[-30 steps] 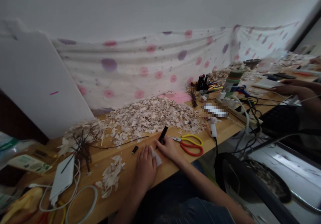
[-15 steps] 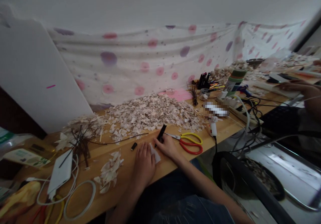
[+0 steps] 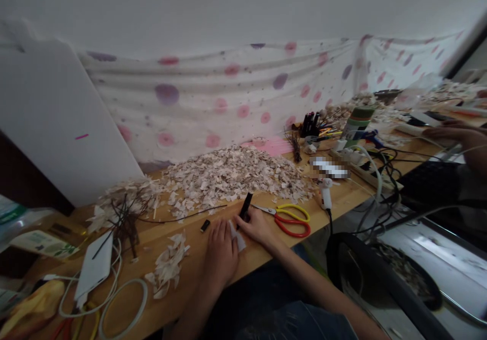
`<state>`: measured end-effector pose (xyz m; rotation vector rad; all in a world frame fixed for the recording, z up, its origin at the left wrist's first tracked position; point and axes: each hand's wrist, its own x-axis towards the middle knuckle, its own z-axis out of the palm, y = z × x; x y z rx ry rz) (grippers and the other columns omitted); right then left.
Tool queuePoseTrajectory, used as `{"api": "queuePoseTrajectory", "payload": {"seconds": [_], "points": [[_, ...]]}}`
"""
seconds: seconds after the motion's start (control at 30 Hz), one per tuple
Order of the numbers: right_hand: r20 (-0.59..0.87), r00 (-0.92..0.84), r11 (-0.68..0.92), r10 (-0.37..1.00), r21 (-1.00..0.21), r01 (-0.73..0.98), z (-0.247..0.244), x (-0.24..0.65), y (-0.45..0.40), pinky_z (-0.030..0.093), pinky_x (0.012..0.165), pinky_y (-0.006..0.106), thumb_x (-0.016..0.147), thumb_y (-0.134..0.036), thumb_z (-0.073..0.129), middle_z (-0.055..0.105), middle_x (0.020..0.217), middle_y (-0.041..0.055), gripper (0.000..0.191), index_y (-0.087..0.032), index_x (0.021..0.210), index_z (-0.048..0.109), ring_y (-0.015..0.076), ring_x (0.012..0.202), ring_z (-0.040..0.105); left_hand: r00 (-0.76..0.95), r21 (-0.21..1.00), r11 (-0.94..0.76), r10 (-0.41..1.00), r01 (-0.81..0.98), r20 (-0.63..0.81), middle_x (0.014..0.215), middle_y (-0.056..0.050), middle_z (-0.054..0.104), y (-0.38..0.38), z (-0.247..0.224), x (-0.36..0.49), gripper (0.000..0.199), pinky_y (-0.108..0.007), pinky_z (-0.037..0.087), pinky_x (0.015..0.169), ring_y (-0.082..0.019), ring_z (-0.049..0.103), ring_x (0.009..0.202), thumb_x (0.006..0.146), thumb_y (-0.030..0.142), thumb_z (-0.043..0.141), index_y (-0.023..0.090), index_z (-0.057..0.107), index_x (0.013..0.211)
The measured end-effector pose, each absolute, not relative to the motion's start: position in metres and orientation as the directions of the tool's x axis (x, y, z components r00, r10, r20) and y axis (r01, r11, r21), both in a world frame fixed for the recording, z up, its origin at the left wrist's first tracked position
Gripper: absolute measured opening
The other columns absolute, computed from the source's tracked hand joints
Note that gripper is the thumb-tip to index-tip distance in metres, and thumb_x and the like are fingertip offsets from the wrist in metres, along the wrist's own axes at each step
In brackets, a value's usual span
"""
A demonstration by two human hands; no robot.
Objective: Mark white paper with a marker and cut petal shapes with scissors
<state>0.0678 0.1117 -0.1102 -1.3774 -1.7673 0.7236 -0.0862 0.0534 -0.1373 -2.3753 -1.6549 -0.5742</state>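
Note:
My right hand [image 3: 256, 224] is closed round a black marker [image 3: 245, 207], whose lower end meets a small whitish piece [image 3: 238, 237] on the wooden table. Flat on the table, my left hand [image 3: 221, 246] lies over the left part of that piece with its fingers stretched out. A black cap [image 3: 205, 226] rests just left of my left fingertips. Scissors [image 3: 292, 220] with one yellow and one red handle lie right of my right hand. Behind both hands spreads a heap of pale flakes [image 3: 232, 172].
A smaller flake pile [image 3: 169, 266], dark twigs [image 3: 127, 223] and a white power bank [image 3: 94, 264] with cable are at left. Right are a white glue gun [image 3: 325, 194], a power strip [image 3: 375, 173] and a green can [image 3: 357, 124]. Another person's hand [image 3: 452, 131] is at far right.
The view has shifted slightly, so the table items appear a little lower. Both hands keep nearly the same places, with the marker still in my right hand.

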Motion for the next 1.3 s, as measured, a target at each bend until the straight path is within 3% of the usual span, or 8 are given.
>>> {"api": "queuePoseTrajectory", "payload": {"seconds": [0.33, 0.8, 1.3], "points": [[0.239, -0.098, 0.254, 0.966, -0.81, 0.529, -0.1115, 0.067, 0.1126, 0.036, 0.049, 0.021, 0.089, -0.029, 0.065, 0.051, 0.06, -0.0068, 0.024, -0.016, 0.072, 0.056, 0.009, 0.051, 0.047, 0.29, 0.054, -0.349, 0.848, 0.936, 0.444, 0.135, -0.022, 0.06, 0.0537, -0.1413, -0.0854, 0.045, -0.052, 0.044, 0.107, -0.033, 0.053, 0.129, 0.092, 0.022, 0.038, 0.003, 0.057, 0.128], [0.236, -0.122, 0.264, 0.964, -0.79, 0.553, -0.1144, 0.0674, 0.1139, 0.044, 0.052, 0.023, 0.093, -0.034, 0.064, 0.053, 0.063, -0.0065, 0.026, -0.016, 0.076, 0.058, 0.0094, 0.053, 0.051, 0.288, 0.061, -0.346, 0.855, 0.936, 0.432, 0.134, -0.023, 0.059, 0.054, -0.1412, -0.0852, 0.045, -0.052, 0.043, 0.107, -0.033, 0.052, 0.13, 0.092, 0.02, 0.037, 0.001, 0.057, 0.128], [0.247, -0.125, 0.274, 0.961, -0.786, 0.554, -0.1088, 0.0677, 0.1105, 0.039, 0.05, 0.022, 0.092, -0.034, 0.064, 0.05, 0.061, -0.0069, 0.027, -0.016, 0.072, 0.056, 0.0091, 0.051, 0.047, 0.288, 0.078, -0.354, 0.854, 0.932, 0.433, 0.136, -0.022, 0.059, 0.0534, -0.14, -0.0862, 0.045, -0.052, 0.043, 0.107, -0.033, 0.053, 0.129, 0.093, 0.022, 0.037, 0.004, 0.056, 0.129]]}}
